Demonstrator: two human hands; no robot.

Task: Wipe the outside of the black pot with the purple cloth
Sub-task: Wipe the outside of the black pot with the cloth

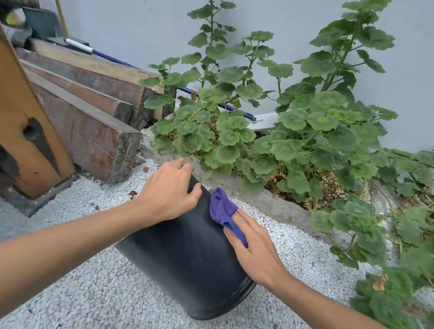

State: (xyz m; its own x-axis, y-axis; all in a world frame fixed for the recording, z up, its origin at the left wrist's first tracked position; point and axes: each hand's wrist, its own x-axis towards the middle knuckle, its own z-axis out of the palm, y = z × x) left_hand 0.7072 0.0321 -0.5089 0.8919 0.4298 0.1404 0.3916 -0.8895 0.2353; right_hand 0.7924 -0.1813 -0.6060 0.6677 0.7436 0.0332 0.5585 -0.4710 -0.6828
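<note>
Black pot [187, 264]: tilted on white gravel [84, 298], interior hidden. Your left hand [168, 194] grips its far end, fingers curled; your right hand [254, 248] presses the purple cloth [222, 208] against its side, fingers straight.

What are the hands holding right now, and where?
The left hand grips the black pot at its far end, steadying it. The right hand presses the purple cloth against the pot's upper side, fingers fairly straight.

Matt, dusty black plastic pot [187, 259] — soft purple cloth [222, 208] — rough weathered wood beams [89, 126], white gravel [111, 301]
</note>
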